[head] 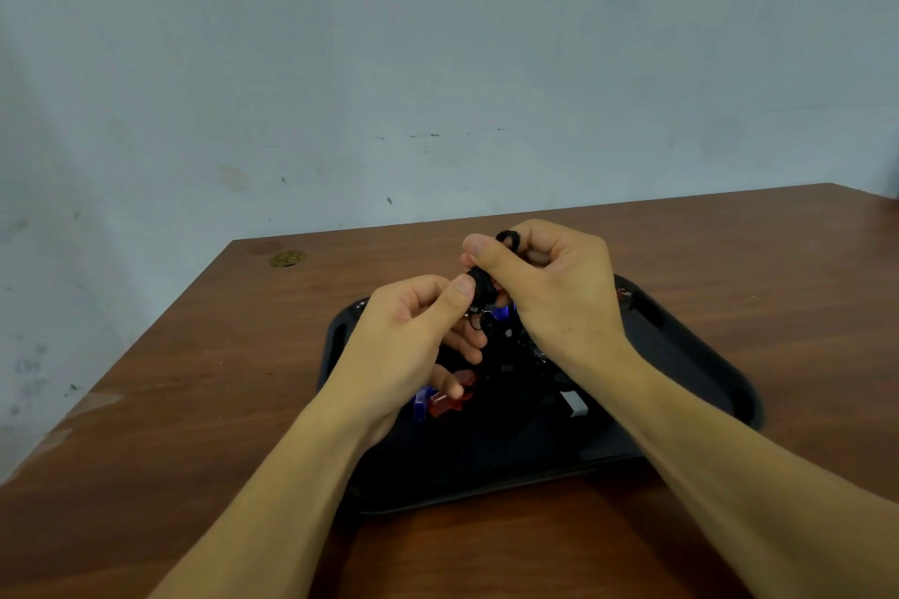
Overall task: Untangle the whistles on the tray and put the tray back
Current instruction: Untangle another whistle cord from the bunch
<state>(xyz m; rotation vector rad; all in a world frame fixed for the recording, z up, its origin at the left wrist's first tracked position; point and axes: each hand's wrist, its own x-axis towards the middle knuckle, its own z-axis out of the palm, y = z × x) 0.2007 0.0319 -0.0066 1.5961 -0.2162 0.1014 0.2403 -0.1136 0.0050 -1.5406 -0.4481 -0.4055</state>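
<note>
A black tray (691, 370) lies on the wooden table in front of me. Above it, both hands work a knot of black cords (481, 287). My left hand (413, 336) pinches the knot from the left with thumb and fingers. From the right and slightly higher, my right hand (549, 277) grips the same cords, a loop of them sticking out above its fingers. Metal rings hang below the knot. A red whistle (450, 401) and a blue whistle (421, 401) dangle under my left hand. Another blue piece (501, 312) shows between the hands. A grey whistle (574, 404) lies on the tray.
The brown table (219, 379) reaches to a pale wall behind. A small brass fitting (287, 258) sits in the table's far left corner. The table's left edge runs diagonally close to my left arm.
</note>
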